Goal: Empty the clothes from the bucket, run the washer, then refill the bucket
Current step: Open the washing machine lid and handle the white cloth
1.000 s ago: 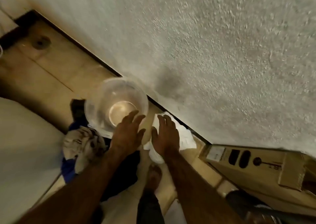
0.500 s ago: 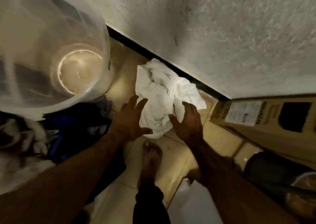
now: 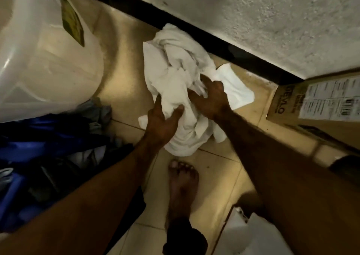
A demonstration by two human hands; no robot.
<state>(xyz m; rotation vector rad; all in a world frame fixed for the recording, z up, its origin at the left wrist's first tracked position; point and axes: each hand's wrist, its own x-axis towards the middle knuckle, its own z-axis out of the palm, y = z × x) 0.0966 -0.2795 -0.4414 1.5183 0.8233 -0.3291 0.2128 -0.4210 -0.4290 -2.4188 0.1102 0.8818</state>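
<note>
White cloth lengthwise toward wall

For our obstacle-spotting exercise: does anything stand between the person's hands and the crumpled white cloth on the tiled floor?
Nothing visible does. The left hand and the right hand are both on the crumpled white cloth, their fingers curled into its folds.

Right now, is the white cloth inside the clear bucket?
No, the white cloth lies on the floor apart from the bucket, with the left hand and right hand gripping it.
</note>
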